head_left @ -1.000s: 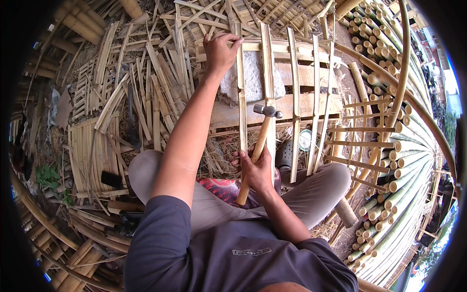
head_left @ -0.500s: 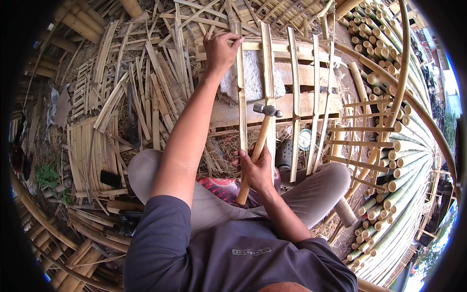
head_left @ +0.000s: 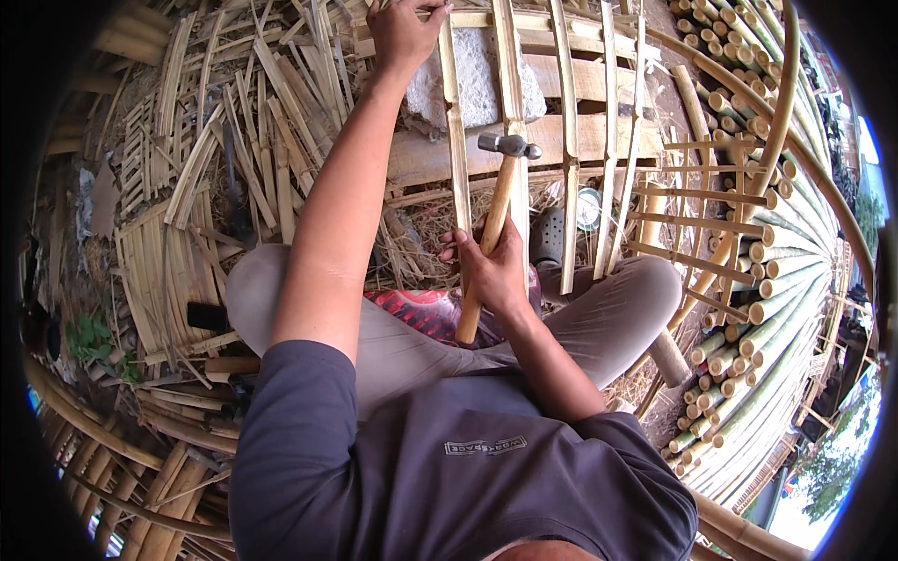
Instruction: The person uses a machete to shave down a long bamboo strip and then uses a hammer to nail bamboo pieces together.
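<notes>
My left hand [head_left: 407, 37] is stretched out at the far end of the leftmost bamboo strip [head_left: 454, 140], its fingers closed on the strip's edge near the top of the picture. In front of my lap, my right hand [head_left: 494, 266] grips the wooden handle of a ball-peen hammer [head_left: 499, 206]. The hammer's dark metal head points away from me, over the second bamboo strip [head_left: 510, 70]. My right fingertips are close to the near end of the leftmost strip; whether they touch it I cannot tell. Several more strips lie alongside to the right, across a bamboo crosspiece.
A rough grey stone block [head_left: 472, 79] sits under the strips on wooden planks [head_left: 543, 140]. Split bamboo pieces [head_left: 281, 122] litter the left side. Stacked bamboo poles [head_left: 776, 299] and a slatted bamboo frame [head_left: 697, 220] stand at right. A black phone-like object [head_left: 208, 316] lies left of my knee.
The view has tilted, so the strips, stone and both hands sit higher in the picture. Both hands keep their grips, with the hammer still held upright over the strips.
</notes>
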{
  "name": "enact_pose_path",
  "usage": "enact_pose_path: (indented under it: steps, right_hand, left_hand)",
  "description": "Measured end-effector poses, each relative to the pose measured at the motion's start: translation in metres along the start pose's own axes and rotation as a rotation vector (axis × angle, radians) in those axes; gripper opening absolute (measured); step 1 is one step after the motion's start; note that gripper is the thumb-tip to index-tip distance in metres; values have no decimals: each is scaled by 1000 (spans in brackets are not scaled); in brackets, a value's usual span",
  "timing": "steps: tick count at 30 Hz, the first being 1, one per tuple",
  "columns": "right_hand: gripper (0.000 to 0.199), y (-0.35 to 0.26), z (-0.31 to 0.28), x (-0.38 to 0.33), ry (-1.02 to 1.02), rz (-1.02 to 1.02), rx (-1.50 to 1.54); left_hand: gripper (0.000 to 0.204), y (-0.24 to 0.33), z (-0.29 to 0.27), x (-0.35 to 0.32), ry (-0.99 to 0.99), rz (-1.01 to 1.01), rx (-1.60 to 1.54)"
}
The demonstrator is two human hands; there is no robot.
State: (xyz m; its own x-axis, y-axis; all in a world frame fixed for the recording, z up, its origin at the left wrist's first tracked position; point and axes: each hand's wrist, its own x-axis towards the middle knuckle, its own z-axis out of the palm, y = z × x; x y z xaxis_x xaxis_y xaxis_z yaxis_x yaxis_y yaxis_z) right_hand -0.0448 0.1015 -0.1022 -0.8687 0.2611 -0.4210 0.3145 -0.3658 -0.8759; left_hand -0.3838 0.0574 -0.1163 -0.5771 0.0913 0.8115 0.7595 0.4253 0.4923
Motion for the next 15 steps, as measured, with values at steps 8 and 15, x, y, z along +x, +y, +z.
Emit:
enact_pose_path:
  steps: [8,15]
  right_hand:
    - [29,-2,-3,2,0,1,17]
    - [26,-8,1,1,14,47,33]
  left_hand:
    - [16,22,-1,5,-65,-255,-82]
    - [14,18,-2,7,-66,-283,-97]
